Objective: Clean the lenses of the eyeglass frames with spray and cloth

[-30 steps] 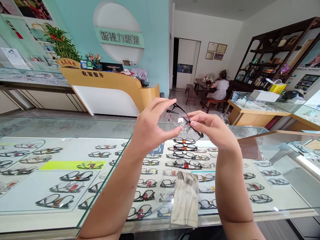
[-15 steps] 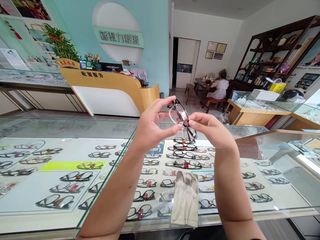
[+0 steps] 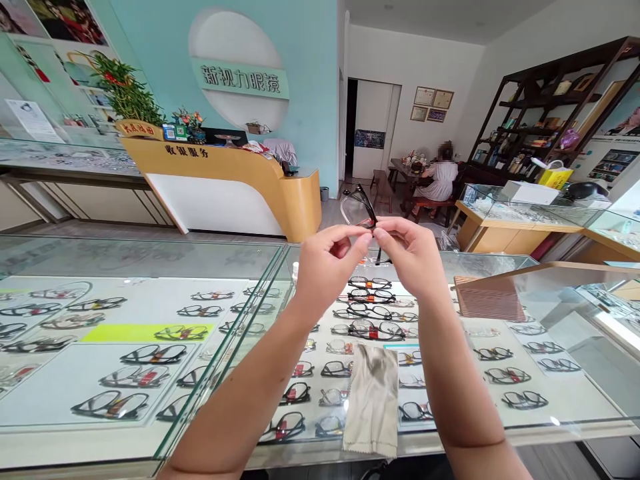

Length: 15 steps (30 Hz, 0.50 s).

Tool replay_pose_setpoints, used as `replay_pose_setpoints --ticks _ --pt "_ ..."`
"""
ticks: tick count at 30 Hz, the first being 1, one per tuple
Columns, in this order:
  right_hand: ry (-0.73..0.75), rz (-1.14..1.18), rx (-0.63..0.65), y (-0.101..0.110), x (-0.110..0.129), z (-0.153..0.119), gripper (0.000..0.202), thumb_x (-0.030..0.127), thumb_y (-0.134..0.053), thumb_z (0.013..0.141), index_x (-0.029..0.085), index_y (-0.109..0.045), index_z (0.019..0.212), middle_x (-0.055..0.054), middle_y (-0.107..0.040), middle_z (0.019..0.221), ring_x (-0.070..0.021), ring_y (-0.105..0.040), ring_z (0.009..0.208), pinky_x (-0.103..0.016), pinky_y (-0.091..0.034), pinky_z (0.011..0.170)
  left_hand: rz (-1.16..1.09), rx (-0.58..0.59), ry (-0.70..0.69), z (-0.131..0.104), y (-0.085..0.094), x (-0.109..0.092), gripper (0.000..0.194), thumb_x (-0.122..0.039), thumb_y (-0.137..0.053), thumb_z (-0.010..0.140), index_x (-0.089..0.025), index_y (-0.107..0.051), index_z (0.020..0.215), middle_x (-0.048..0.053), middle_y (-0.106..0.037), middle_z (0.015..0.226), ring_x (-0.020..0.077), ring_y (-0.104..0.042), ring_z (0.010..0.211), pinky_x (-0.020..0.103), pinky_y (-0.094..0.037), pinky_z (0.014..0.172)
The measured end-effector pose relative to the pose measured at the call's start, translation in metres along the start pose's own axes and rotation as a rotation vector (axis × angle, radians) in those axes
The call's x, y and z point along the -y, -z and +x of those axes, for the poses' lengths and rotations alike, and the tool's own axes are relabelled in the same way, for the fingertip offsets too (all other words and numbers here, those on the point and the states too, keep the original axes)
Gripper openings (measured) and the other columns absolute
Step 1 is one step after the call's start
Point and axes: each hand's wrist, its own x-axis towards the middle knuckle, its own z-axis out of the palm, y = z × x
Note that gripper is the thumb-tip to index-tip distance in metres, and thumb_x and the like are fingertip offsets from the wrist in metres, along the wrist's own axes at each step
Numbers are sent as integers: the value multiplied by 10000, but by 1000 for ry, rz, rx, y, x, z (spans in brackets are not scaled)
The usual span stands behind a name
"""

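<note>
A pair of eyeglasses (image 3: 358, 207) with a black upper frame and clear lower rim is held up over the glass counter, one lens above my fingers. My left hand (image 3: 334, 259) pinches it near the middle with thumb and forefinger. From the other side, my right hand (image 3: 407, 252) grips it with thumb and fingertips, close against the left. My fingers hide part of the frame, and a dark piece of it hangs below them. Under my forearms, a greyish-beige cleaning cloth (image 3: 373, 403) lies on the counter's near edge.
Inside the glass display counter (image 3: 500, 440) several rows of eyeglasses lie on white panels. A brown slatted panel (image 3: 489, 298) stands at the right. Beyond are a wooden cashier desk (image 3: 300, 200), another display case (image 3: 505, 217) and a seated person (image 3: 440, 180) at a table.
My left hand has moved from the upper rim of the eyeglasses down and right to their middle, beside my right hand. The eyeglasses have turned more edge-on. My right hand has shifted slightly.
</note>
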Motion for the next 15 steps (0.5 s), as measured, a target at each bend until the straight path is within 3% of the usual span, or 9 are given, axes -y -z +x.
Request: replay_pose_setpoints --ticks 3,8,11,15 --pt "137 -208 -118 -11 4 -3 121 315 -730 1010 248 -830 1004 -94 -835 1217 -297 -760 1222 -486 -585 1080 -100 -1 170 0 -4 2 246 -459 -819 923 -231 -882 988 -52 -416 567 110 -329 558 284 -283 538" --pt "218 -399 -130 -20 6 -6 157 261 -700 1010 252 -834 1092 -102 -823 1264 -292 -774 1190 -487 -611 1057 -275 -1 358 5 -5 10 329 -513 -900 829 -212 -878 959 -16 -544 643 102 -337 578 278 -248 527" --pt "230 -438 -93 -19 11 -9 175 239 -697 1004 242 -825 1122 -110 -822 1290 -292 -771 1223 -483 -611 1060 -329 -17 395 7 -6 14 352 -531 -916 796 -200 -861 903 -16 -550 643 93 -326 574 270 -238 524" --pt "226 -416 -88 -18 22 -14 108 258 -694 1011 251 -801 1023 -93 -830 1257 -279 -774 1196 -437 -615 973 -304 -29 379 11 -4 17 338 -523 -903 801 -201 -849 885 -17 -552 645 97 -352 574 267 -274 533"
